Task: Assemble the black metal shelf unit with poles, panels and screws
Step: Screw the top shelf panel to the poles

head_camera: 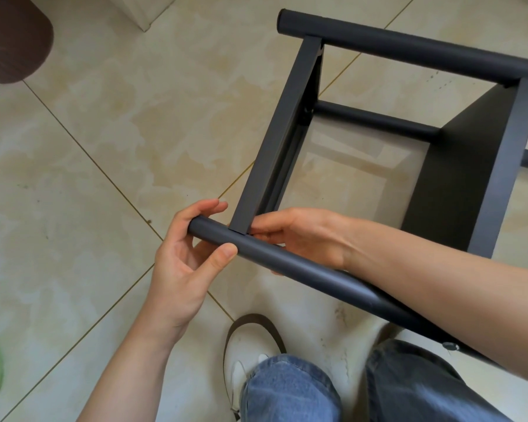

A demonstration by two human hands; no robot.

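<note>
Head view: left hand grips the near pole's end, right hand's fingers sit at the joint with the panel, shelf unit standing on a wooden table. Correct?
Not quite. The head view shows the shelf unit over a tiled floor, not a wooden table. The rest holds: the left hand grips the near pole at its end, and the right hand has its fingers at the panel joint.
</note>
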